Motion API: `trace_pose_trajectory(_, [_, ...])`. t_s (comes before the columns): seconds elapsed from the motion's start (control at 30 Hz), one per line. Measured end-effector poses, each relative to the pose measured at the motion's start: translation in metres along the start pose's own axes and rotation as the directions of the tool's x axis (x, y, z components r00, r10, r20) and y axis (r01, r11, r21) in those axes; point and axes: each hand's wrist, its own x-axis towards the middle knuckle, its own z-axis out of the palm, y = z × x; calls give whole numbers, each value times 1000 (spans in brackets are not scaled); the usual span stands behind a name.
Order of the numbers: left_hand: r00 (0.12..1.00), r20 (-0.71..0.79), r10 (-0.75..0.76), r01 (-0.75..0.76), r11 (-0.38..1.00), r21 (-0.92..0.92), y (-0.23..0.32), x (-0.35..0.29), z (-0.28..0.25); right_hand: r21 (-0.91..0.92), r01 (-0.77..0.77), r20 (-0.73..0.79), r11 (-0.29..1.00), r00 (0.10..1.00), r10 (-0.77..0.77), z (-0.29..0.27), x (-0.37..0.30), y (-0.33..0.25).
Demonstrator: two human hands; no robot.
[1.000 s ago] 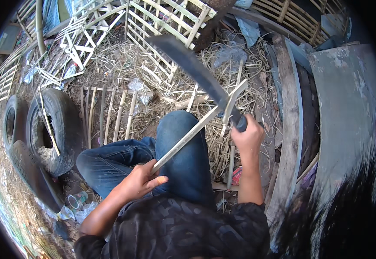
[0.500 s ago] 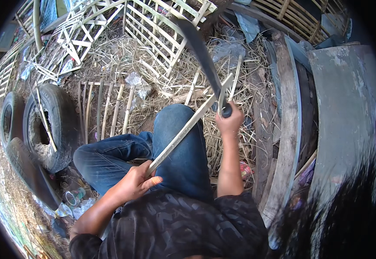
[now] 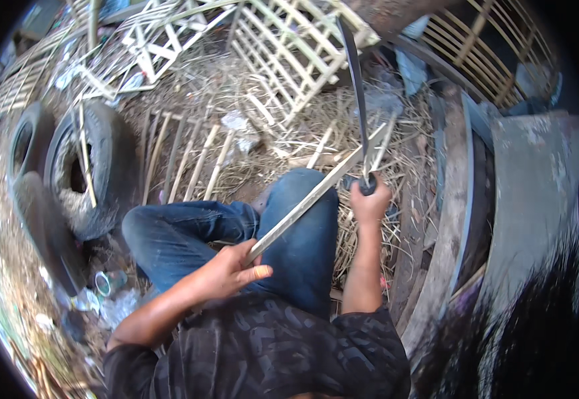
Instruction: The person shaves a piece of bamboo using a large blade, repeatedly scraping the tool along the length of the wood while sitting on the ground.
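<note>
My left hand (image 3: pixel 231 271) is closed round the near end of a long, pale bamboo strip (image 3: pixel 309 199). The strip slants away to the right across my raised knee. A wrapping shows on one digit of that hand. In my right hand (image 3: pixel 373 199) is the black handle of a machete (image 3: pixel 355 74), gripped just beyond the knee. Its long dark blade points away from me, and its base meets or crosses the strip close to the far end; whether the edge is in the bamboo I cannot tell.
Old tyres (image 3: pixel 106 173) lie at the left. Bamboo sticks (image 3: pixel 199 163) rest on the ground ahead, near a woven bamboo lattice (image 3: pixel 296 53) and scattered shavings (image 3: pixel 289 143). Weathered planks (image 3: pixel 444 206) and a grey board (image 3: pixel 536 193) run along the right. A clear plastic cup (image 3: pixel 110 284) lies lower left.
The whole view has shifted, so the scene sits further right and lower. The machete blade has swung more upright in the picture. Both hands keep their grips.
</note>
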Motion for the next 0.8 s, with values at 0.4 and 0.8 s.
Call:
trace_pose_trajectory(0.4, [978, -107, -180, 109, 874, -474, 50, 8, -150, 41, 111, 748, 993, 655, -103, 202, 107, 4])
trace_pose_trajectory(0.8, [907, -418, -56, -236, 753, -614, -13, 156, -237, -72, -158, 929, 985, 349, 124, 354, 80, 66])
